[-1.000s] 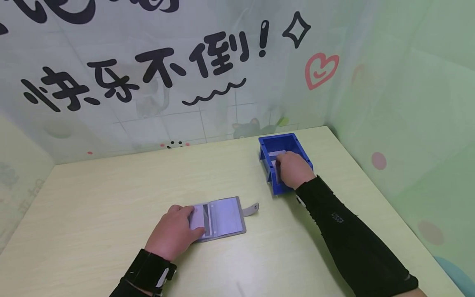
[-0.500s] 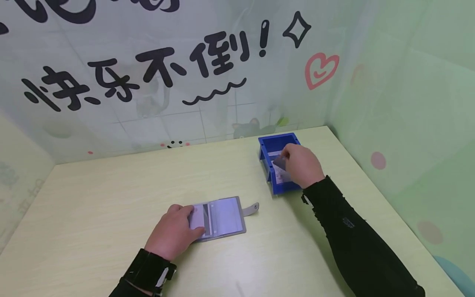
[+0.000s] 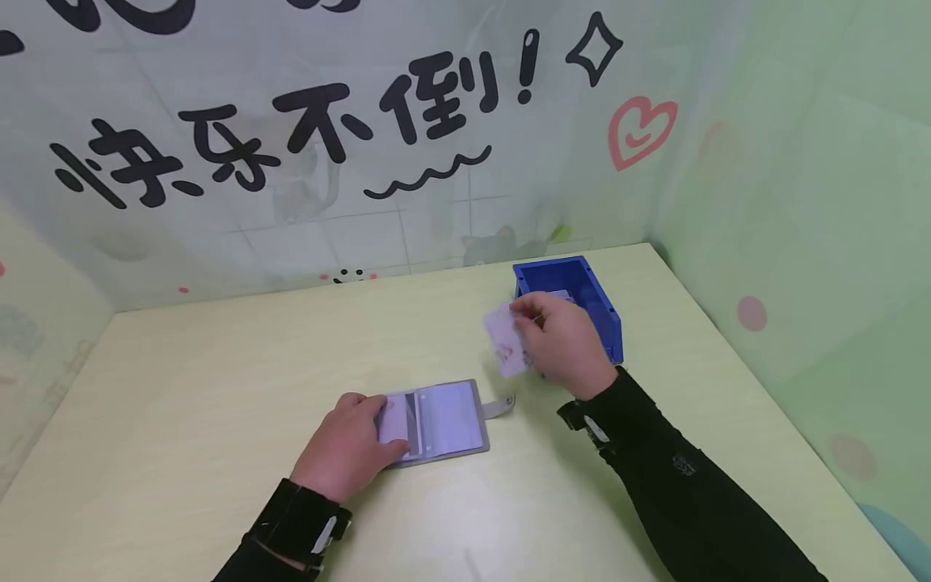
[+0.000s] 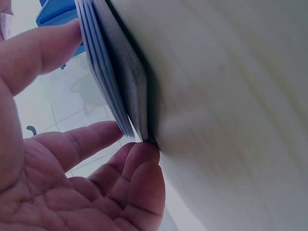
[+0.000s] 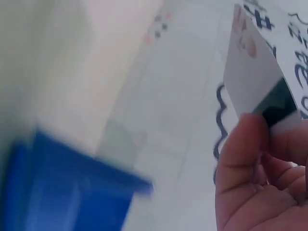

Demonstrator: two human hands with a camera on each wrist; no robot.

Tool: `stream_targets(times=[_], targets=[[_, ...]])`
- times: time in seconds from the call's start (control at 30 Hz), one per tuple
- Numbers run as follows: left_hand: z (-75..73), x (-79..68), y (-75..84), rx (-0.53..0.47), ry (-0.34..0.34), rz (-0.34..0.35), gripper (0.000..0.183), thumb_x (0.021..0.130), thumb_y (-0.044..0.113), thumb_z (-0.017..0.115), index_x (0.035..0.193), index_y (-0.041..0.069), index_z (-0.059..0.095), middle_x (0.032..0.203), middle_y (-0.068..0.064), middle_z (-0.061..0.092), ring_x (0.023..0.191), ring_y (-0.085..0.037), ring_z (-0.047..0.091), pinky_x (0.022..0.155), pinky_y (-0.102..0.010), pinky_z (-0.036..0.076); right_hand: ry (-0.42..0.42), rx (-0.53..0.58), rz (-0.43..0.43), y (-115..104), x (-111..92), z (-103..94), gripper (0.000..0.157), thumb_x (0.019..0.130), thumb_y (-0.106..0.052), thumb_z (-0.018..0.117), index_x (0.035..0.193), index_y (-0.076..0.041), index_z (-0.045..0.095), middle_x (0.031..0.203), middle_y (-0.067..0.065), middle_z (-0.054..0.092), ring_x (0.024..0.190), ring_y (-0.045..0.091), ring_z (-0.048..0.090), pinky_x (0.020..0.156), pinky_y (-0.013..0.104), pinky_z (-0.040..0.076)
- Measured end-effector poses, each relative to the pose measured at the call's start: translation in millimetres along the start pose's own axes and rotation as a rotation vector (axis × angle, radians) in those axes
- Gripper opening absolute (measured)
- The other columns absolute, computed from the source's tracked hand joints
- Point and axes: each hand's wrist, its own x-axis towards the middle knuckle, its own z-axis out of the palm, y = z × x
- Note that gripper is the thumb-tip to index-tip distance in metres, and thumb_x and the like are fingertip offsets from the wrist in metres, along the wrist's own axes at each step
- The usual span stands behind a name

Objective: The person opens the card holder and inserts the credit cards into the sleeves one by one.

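Note:
An open card holder point(image 3: 452, 417) with clear sleeves and a grey cover lies on the table, its snap strap point(image 3: 499, 406) pointing right. My left hand point(image 3: 340, 449) grips its left part; in the left wrist view, thumb and fingertips hold the edges of the stacked sleeves and cover point(image 4: 137, 91). Between thumb and fingers, my right hand point(image 3: 567, 343) pinches a pale card point(image 3: 505, 339) in the air, just left of the blue bin point(image 3: 602, 319). A dark corner and a small pinkish print show on the card point(image 5: 252, 72) in the right wrist view.
More pale cards point(image 3: 562, 295) sit inside the blue bin, partly hidden by the right hand. The bin stands near the back right of the light wooden table point(image 3: 240, 388). A printed backdrop point(image 3: 291, 234) rises behind the table, and a green one point(image 3: 800, 242) along its right side.
My right hand has lifted the card out of the blue bin and moved left with it. The left hand stays on the card holder. The head view has shifted slightly.

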Motion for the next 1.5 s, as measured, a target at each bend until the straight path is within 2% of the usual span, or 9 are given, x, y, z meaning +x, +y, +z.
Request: stream_targets(times=[0.17, 0.27, 0.4, 0.53, 1.07, 1.23, 1.5], targets=[[0.9, 1.0, 2.0, 0.006, -0.008, -0.009, 0.071, 0.075, 0.042, 0.075, 0.128, 0.0, 0.053, 0.121, -0.019, 0.049, 0.093, -0.028, 0.053, 0.084, -0.044, 0.049, -0.18, 0.03, 0.058, -7.6, -8.9, 35.1, 0.021, 0.09, -0.009, 0.06, 0.11, -0.011, 0.065, 0.096, -0.002, 0.062, 0.078, 0.012, 0.053, 0.064, 0.028, 0.05], [0.8, 1.4, 2.6, 0.013, -0.011, -0.013, 0.072, 0.075, 0.043, 0.075, 0.128, 0.0, 0.053, 0.121, -0.019, 0.049, 0.093, -0.028, 0.053, 0.085, -0.044, 0.049, -0.259, 0.051, 0.093, -11.8, -12.6, 53.2, 0.023, 0.089, -0.008, 0.062, 0.111, -0.011, 0.065, 0.095, -0.004, 0.062, 0.08, 0.012, 0.053, 0.065, 0.028, 0.05], [0.3, 1.5, 2.5, 0.022, -0.013, -0.011, 0.072, 0.075, 0.044, 0.075, 0.128, 0.001, 0.054, 0.121, -0.019, 0.049, 0.094, -0.028, 0.052, 0.085, -0.044, 0.049, -0.312, 0.029, 0.102, -15.7, -15.4, 72.0, 0.022, 0.088, -0.01, 0.064, 0.11, -0.013, 0.066, 0.09, -0.005, 0.061, 0.078, 0.011, 0.053, 0.064, 0.027, 0.05], [0.3, 1.2, 2.1, 0.027, -0.014, -0.005, 0.072, 0.074, 0.044, 0.075, 0.127, 0.0, 0.054, 0.12, -0.019, 0.049, 0.094, -0.027, 0.052, 0.085, -0.044, 0.049, -0.341, -0.006, 0.075, -18.9, -17.6, 83.6, 0.022, 0.088, -0.011, 0.064, 0.109, -0.012, 0.066, 0.088, -0.005, 0.06, 0.079, 0.01, 0.053, 0.069, 0.027, 0.049], [1.7, 2.1, 1.8, 0.021, -0.012, 0.004, 0.072, 0.074, 0.044, 0.076, 0.128, 0.001, 0.054, 0.118, -0.018, 0.05, 0.09, -0.026, 0.052, 0.082, -0.042, 0.05, -0.423, -0.083, 0.115, -26.4, -21.2, 93.3, 0.022, 0.09, -0.015, 0.062, 0.111, -0.012, 0.066, 0.09, -0.004, 0.06, 0.08, 0.012, 0.052, 0.073, 0.028, 0.048], [1.4, 1.8, 2.1, 0.022, -0.009, 0.009, 0.072, 0.075, 0.044, 0.075, 0.127, 0.0, 0.054, 0.118, -0.018, 0.05, 0.09, -0.025, 0.052, 0.082, -0.041, 0.05, -0.445, -0.132, 0.1, -28.4, -21.5, 94.6, 0.023, 0.09, -0.015, 0.061, 0.112, -0.011, 0.066, 0.093, -0.003, 0.061, 0.081, 0.012, 0.052, 0.077, 0.029, 0.048], [-1.3, 1.3, 3.5, 0.017, -0.027, -0.001, 0.071, 0.076, 0.044, 0.074, 0.128, 0.0, 0.053, 0.119, -0.018, 0.049, 0.091, -0.026, 0.052, 0.083, -0.042, 0.049, -0.462, -0.231, 0.054, -32.7, -20.7, 99.1, 0.025, 0.091, -0.015, 0.059, 0.115, -0.008, 0.065, 0.108, 0.0, 0.064, 0.09, 0.01, 0.052, 0.09, 0.033, 0.047]])
